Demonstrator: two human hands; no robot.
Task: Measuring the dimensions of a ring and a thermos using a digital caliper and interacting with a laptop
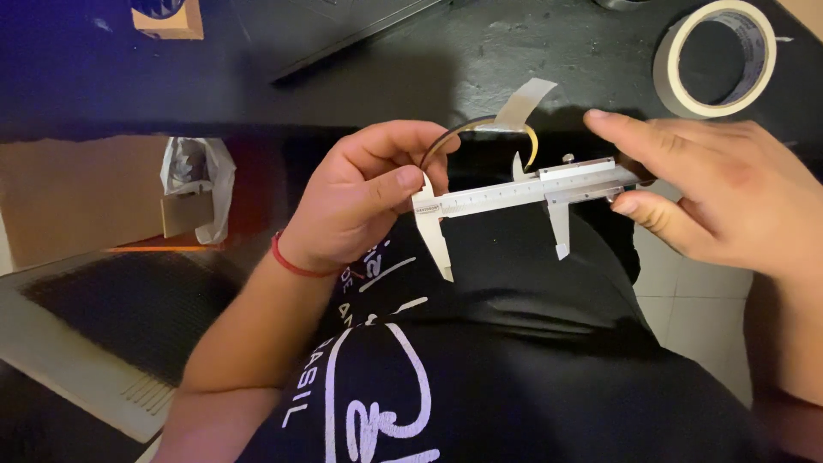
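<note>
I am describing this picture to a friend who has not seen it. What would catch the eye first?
First, the metal caliper in the centre, held between the left hand and the right hand, with a thin dark ring carrying a strip of tape at its upper jaws. Next, the masking tape roll on the dark table, top right.

A dark tabletop fills the upper view under dim light. A roll of masking tape lies on it at the right. A brown cardboard box stands at the left, and pale floor tiles show at lower right.
</note>
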